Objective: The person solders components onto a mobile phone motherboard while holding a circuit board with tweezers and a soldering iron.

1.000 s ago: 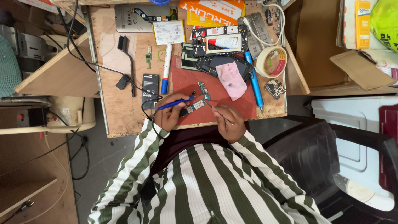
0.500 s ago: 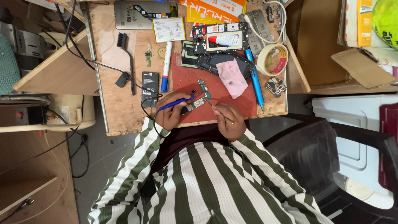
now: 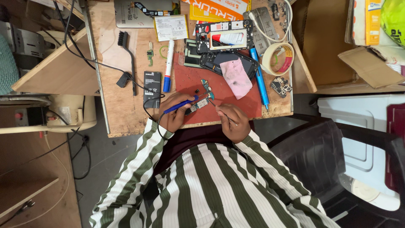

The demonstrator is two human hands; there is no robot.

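Note:
My left hand (image 3: 172,117) grips a blue-handled soldering iron (image 3: 182,105), whose tip rests at a small circuit board (image 3: 199,105) on the red mat (image 3: 253,99). From the right, my right hand (image 3: 233,121) holds thin tweezers (image 3: 215,105) against the same board. A second small board piece (image 3: 207,87) and a tiny dark part (image 3: 197,90) lie just beyond it. The iron's black cord loops down past my left wrist.
The wooden bench (image 3: 122,109) holds a black battery (image 3: 152,83), a white marker (image 3: 168,65), a brush (image 3: 126,57), a pink cloth (image 3: 236,72) on a dark phone, a blue pen tool (image 3: 259,78), a tape roll (image 3: 277,58) and an opened phone frame (image 3: 223,39). A black chair (image 3: 312,156) stands at right.
Both hands stay at the small board with the iron and tweezers; only the view has shifted slightly.

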